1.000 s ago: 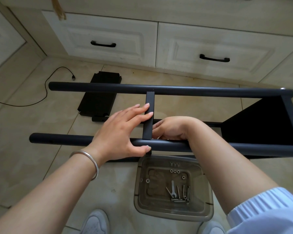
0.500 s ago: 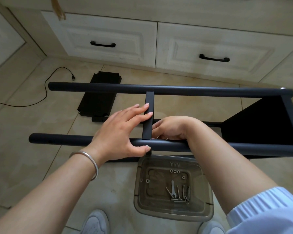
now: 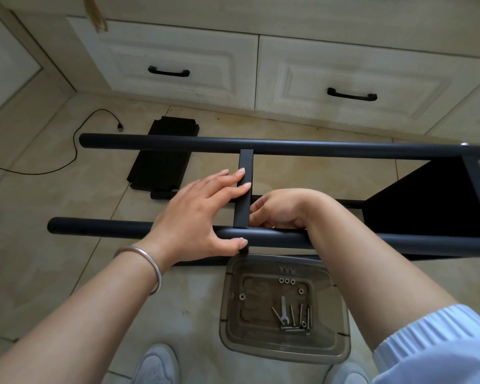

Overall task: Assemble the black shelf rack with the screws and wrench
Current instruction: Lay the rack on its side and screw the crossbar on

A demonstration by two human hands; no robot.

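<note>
The black rack frame lies on its side on the floor, its near tube (image 3: 100, 230) and far tube (image 3: 344, 149) joined by a short crossbar (image 3: 245, 162). A black shelf panel (image 3: 427, 206) is fixed at the right end. My left hand (image 3: 197, 217) spans the joint, fingers straight on the crossbar and thumb hooked on the front of the near tube. My right hand (image 3: 280, 209) reaches over the near tube with fingers curled at the crossbar's base; what they hold is hidden. Screws (image 3: 299, 317), a small wrench (image 3: 283, 309) and nuts (image 3: 286, 281) lie in a clear tray (image 3: 233, 328).
A loose black shelf panel (image 3: 161, 156) lies on the tiles beyond the frame at left, next to a black cable (image 3: 75, 145). Cream cabinet drawers (image 3: 178, 51) close off the back. My shoes (image 3: 155, 364) flank the tray at the bottom.
</note>
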